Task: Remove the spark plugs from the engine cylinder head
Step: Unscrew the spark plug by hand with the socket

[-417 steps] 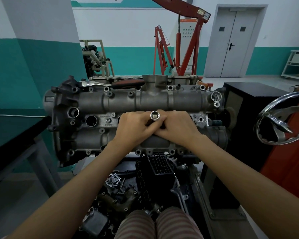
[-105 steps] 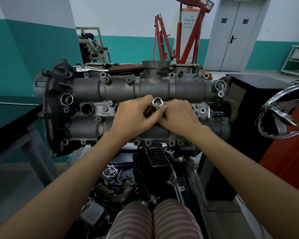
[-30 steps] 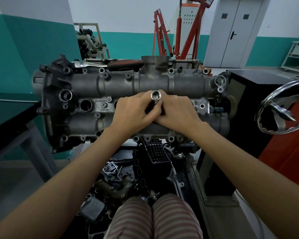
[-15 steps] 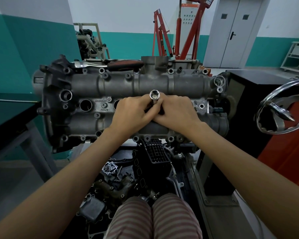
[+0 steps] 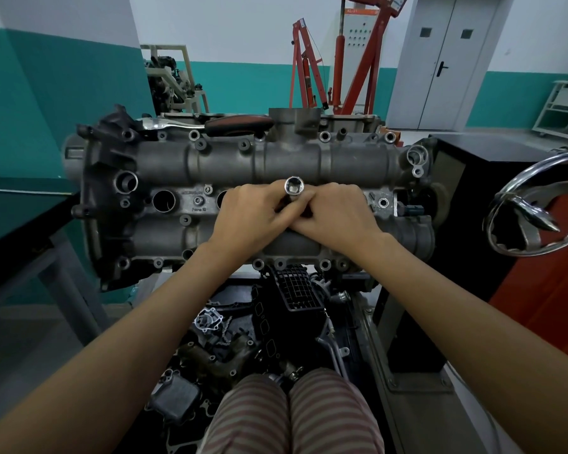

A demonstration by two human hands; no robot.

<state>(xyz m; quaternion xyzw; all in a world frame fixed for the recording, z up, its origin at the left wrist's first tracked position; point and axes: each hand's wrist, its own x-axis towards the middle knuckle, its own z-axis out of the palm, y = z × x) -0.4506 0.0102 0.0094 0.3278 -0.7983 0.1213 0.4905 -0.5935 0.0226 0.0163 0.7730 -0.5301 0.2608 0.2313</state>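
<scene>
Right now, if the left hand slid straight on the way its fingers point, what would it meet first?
The left hand points right, and its fingers already touch the socket and meet the right hand. Depth beyond is unclear.

grey cylinder head [image 5: 230, 165]; chrome socket [image 5: 294, 186]; red hoist [image 5: 351, 60]; striped trousers [image 5: 292, 414]

Cylinder head [image 5: 210, 165]: grey cast metal, long axis left-right, top face toward camera. Two open round plug wells [image 5: 163, 201] visible left of centre. Socket [image 5: 294, 186]: chrome, deep, upright over a central well, open end facing up, lower part hidden. Spark plugs not visible; possibly one inside the socket, cannot confirm.
</scene>
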